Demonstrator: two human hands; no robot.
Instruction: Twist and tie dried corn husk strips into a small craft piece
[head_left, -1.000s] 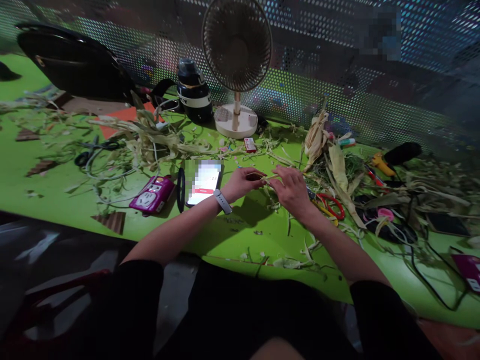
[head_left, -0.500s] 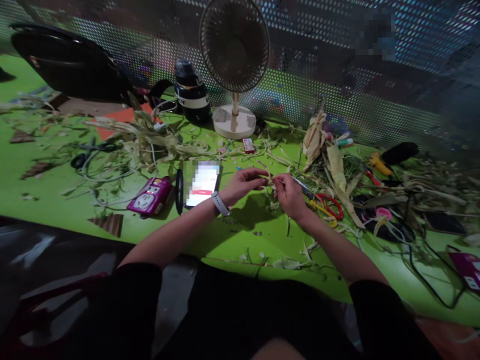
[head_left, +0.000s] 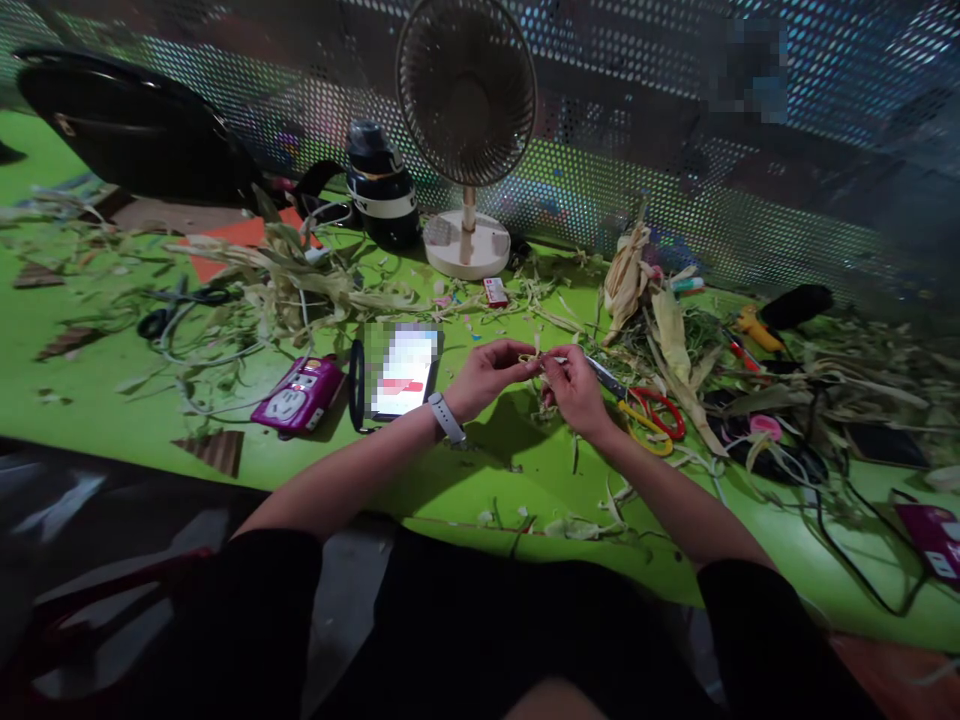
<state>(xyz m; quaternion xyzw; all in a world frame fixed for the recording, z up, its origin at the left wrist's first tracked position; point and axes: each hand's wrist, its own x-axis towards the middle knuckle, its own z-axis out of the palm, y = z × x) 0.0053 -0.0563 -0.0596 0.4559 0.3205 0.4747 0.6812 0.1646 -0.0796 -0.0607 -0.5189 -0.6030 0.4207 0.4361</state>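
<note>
My left hand [head_left: 489, 378], with a pale watch band at the wrist, pinches a small strip of dried corn husk [head_left: 532, 358] above the green table. On the other side of this strip, the fingertips of my right hand [head_left: 577, 392] are closed on it too, and the fingers hide much of it. Just right of my right hand lie scissors [head_left: 654, 420] with red and yellow handles. To the left of my left hand a lit phone [head_left: 411, 370] rests on the table, close to a black ring-shaped object [head_left: 358, 385].
A purple power socket [head_left: 298, 396] and its white cable lie left of the phone. Behind stand a fan [head_left: 466, 245] and a dark bottle [head_left: 382, 205]. Corn husks [head_left: 671, 335] and a yellow-and-black tool [head_left: 759, 328] lie at right. A black bag [head_left: 142, 130] sits at back left.
My fingers have shifted on the husk strip, and the right fingertips now cover more of it. Both hands stay in nearly the same place.
</note>
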